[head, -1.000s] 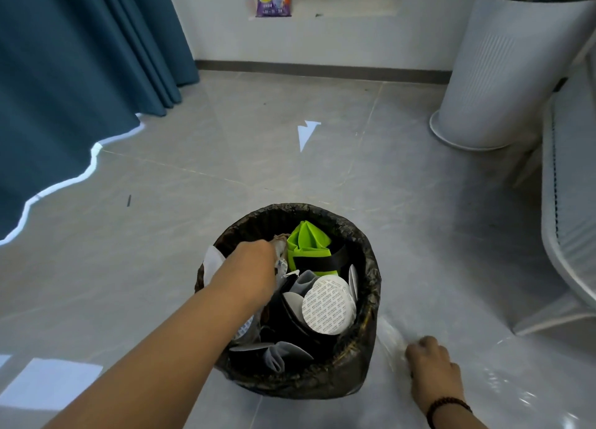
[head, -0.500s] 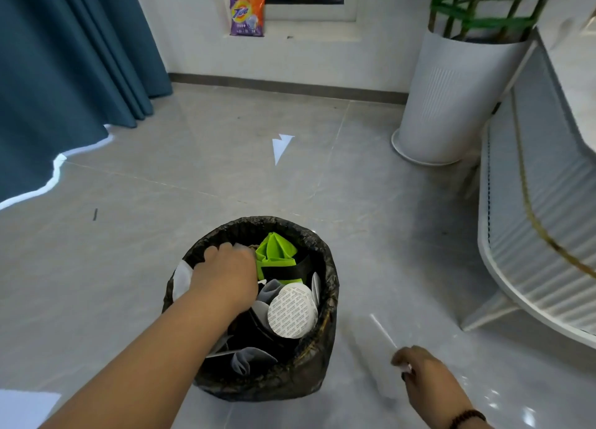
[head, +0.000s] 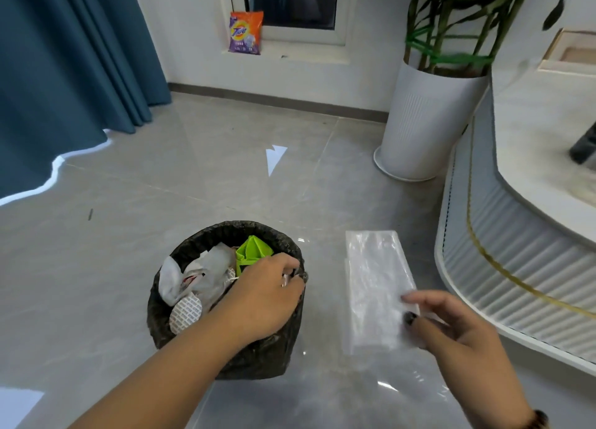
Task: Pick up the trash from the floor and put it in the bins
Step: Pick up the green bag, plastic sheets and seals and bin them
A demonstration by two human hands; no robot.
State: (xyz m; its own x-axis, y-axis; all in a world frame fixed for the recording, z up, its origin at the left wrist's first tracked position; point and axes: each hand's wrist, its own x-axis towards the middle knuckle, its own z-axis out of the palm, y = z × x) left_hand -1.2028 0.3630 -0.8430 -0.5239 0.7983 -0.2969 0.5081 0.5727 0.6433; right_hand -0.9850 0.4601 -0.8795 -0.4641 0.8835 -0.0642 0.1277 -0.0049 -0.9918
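Head view: your left hand [head: 264,294] grips the right rim of the black-lined bin [head: 180,257], which is stuffed with trash, while your right hand [head: 451,328] pinches a clear plastic bag [head: 374,280] held just right of the bin.

There is only one view, from a camera on the person's head, so nothing is shared with a second angle. It looks forward and steeply down from above the floor [head: 96,283], close over the bin [head: 258,351], which sits near and just left of centre. Both forearms reach in from the near edge, the left hand [head: 261,299] over the bin, the right hand [head: 458,328] to its right. The lens is wide: the far wall, window sill [head: 290,53] and curtain [head: 64,57] at far left bend outward. The counter [head: 516,267] at right looks curved, possibly from distortion.
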